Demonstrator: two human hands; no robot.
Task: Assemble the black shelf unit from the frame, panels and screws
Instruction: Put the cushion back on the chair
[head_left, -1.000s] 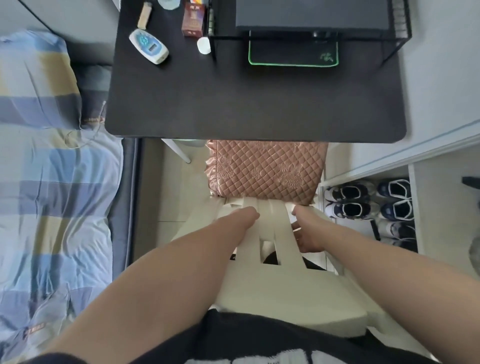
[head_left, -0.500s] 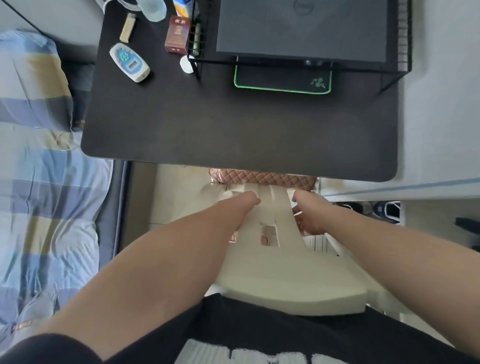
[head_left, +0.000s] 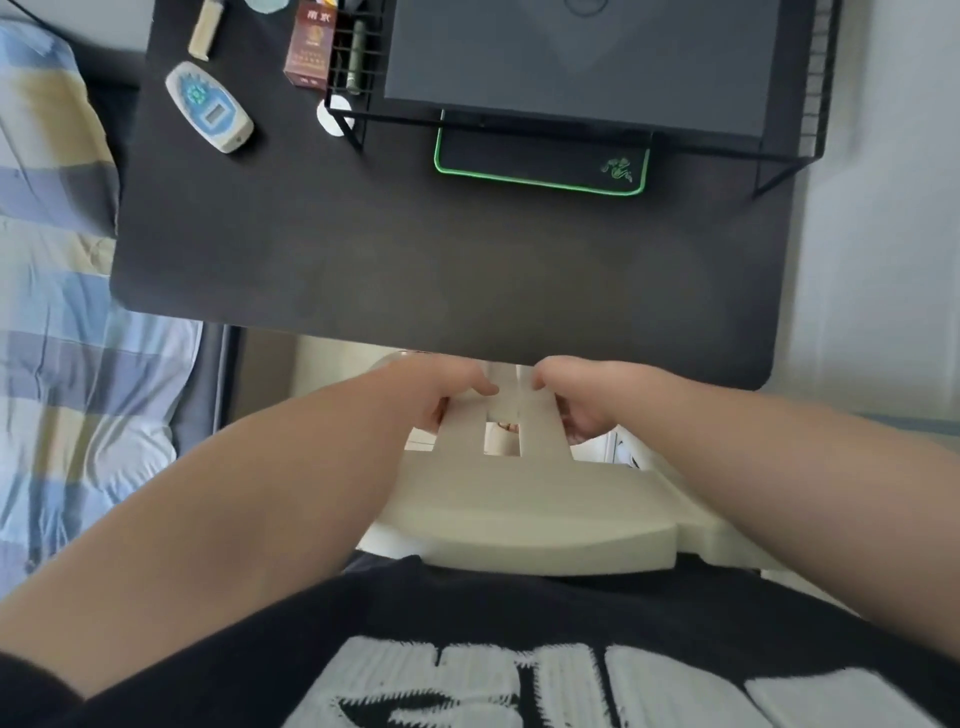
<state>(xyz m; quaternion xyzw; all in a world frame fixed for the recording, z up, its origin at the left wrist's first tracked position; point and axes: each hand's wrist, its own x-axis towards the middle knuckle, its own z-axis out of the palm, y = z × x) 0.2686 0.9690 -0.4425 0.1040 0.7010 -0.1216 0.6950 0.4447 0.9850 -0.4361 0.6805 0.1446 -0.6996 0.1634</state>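
Left hand (head_left: 441, 397), right hand (head_left: 579, 397) on white plastic chair (head_left: 519, 499), fingers (head_left: 480, 385) curled round back slats. I'd push evenly, straight under tabletop (head_left: 415, 270).

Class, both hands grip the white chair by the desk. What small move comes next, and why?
Probably release the white chair: the left hand and right hand both grip its back slats at the black desk's edge, so neither is free for assembly.
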